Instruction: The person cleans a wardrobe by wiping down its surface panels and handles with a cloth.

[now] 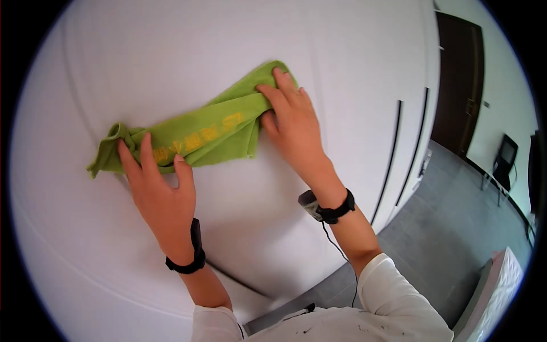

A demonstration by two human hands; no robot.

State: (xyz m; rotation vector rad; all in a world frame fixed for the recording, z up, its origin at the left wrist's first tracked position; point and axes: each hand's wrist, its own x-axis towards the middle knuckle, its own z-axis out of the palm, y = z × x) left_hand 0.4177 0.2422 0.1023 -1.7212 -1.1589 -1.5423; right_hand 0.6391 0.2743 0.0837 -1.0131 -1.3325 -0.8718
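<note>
White cabinet (pixel 353 51) fills most of the view, its face bowed by the wide lens; two long black handles (pixel 387 162) toward its right side. Beyond – grey floor (pixel 410 228), dark door (pixel 456 80), black chair (pixel 505 151) near the far wall. Pale, shiny-sided slab at lower right, perhaps a mattress (pixel 497 296); too cut off to be sure.

Green cloth (pixel 194 128) flat against the cabinet face, running from lower left to upper right, partly folded, bunched at its left end. Yellow print (pixel 208 135) along its middle, characters too blurred to read.

Left hand (pixel 165 199) on the cloth's left part: fingers spread, tips resting on the fabric, thumb standing apart at the lower edge. Right hand (pixel 299 131) at the upper right end: fingers parted and bent over the cloth, thumb by the fold – cannot tell whether it pinches.

Black band (pixel 196 245) on left wrist, another (pixel 337 212) on right, thin cable (pixel 342 253) trailing below. White shirt (pixel 342 326), dark specks on the front.
</note>
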